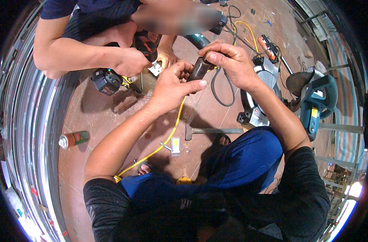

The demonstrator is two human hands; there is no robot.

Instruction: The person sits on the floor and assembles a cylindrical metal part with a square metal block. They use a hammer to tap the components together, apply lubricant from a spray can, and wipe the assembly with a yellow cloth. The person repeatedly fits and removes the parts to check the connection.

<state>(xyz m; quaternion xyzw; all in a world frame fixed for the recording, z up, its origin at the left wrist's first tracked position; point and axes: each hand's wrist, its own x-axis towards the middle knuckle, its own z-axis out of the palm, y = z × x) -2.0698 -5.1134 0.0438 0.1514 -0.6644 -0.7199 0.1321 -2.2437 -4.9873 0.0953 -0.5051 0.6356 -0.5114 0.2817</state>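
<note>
Out in front of me, both hands are on a short dark brown cylinder point(199, 70) held tilted above the floor. My left hand point(170, 85) is closed round its lower part, the thumb lying along the near side. With bent fingers and thumb, my right hand point(233, 64) pinches the top end; whether a smaller piece sits there is hidden. Just beyond my left hand, a co-worker's hand point(131, 61) grips a red and black power drill point(147, 43). The co-worker's other hand point(165, 56) steadies a small pale metal piece point(155, 69) near the floor.
A hammer point(216, 131) lies before my knees, beside a small grey and yellow box point(175, 147). A yellow cable point(176, 123) crosses the tiles. At left are a spray can point(76, 139) and long metal profiles point(39, 121); at right stands a teal-handled saw point(319, 99).
</note>
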